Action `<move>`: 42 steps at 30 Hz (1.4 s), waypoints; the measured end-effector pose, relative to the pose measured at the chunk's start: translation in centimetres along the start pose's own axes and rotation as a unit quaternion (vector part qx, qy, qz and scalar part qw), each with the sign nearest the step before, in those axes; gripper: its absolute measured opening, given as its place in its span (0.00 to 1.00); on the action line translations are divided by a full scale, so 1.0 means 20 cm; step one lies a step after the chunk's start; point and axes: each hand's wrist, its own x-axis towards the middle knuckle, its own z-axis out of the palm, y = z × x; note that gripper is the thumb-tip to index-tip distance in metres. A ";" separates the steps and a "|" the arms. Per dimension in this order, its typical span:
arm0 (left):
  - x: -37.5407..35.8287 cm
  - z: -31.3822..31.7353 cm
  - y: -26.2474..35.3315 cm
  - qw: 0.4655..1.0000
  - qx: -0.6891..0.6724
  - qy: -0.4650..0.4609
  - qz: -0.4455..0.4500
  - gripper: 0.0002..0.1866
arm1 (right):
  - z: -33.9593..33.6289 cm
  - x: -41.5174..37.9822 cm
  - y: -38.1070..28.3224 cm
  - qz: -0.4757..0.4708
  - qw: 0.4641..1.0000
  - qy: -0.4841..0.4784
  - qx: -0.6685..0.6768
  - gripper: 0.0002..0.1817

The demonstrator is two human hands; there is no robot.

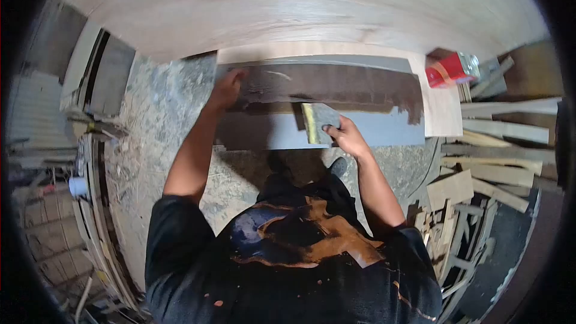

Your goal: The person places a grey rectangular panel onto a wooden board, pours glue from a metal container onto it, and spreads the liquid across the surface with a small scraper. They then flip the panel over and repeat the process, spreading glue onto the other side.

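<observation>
In my right hand (348, 135) is a flat grey pad (321, 121) with a yellow edge, pinched between thumb and fingers above the board's near side. The board (360, 129) is long, with a pale grey near strip. Across its far part runs a dark brown layer (342, 84) with a ragged right end and a light streak near its left. My left hand (229, 89) is at the left end of this brown part, fingers curled in. What they grip there is hidden.
Behind the board rises a large pale wood panel (288, 12). A red can (451, 71) lies at the right, beside stacked wood offcuts (498, 156). More boards (96, 204) lean at the left over a dusty floor (150, 126). My shoes (338, 167) are just below the board.
</observation>
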 end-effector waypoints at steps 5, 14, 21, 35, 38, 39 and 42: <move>-0.84 0.04 -0.60 0.985 -0.043 0.125 -0.108 0.15 | 0.22 0.55 -0.21 -0.112 0.882 0.024 -0.457 0.18; -1.26 0.47 -0.60 0.879 -0.352 0.094 -0.307 0.27 | 0.69 1.17 -0.07 -0.101 0.797 0.004 -0.596 0.19; -1.18 0.46 -0.41 0.715 -0.597 0.141 -0.334 0.28 | 1.02 1.09 -0.09 -0.141 0.761 -0.107 -0.624 0.18; -1.16 0.26 -0.46 0.686 -0.642 0.024 -0.342 0.28 | 1.13 1.00 0.05 -0.192 0.716 -0.063 -0.668 0.20; -1.18 0.27 -0.55 0.686 -0.658 -0.026 -0.311 0.28 | 1.15 0.85 -0.07 -0.142 0.704 -0.110 -0.687 0.19; -1.17 0.25 -0.56 0.686 -0.658 -0.032 -0.307 0.28 | 1.15 0.84 -0.10 -0.113 0.693 -0.144 -0.698 0.19; -1.19 0.22 -0.56 0.660 -0.676 -0.061 -0.322 0.29 | 1.12 0.97 -0.19 -0.086 0.686 -0.050 -0.721 0.19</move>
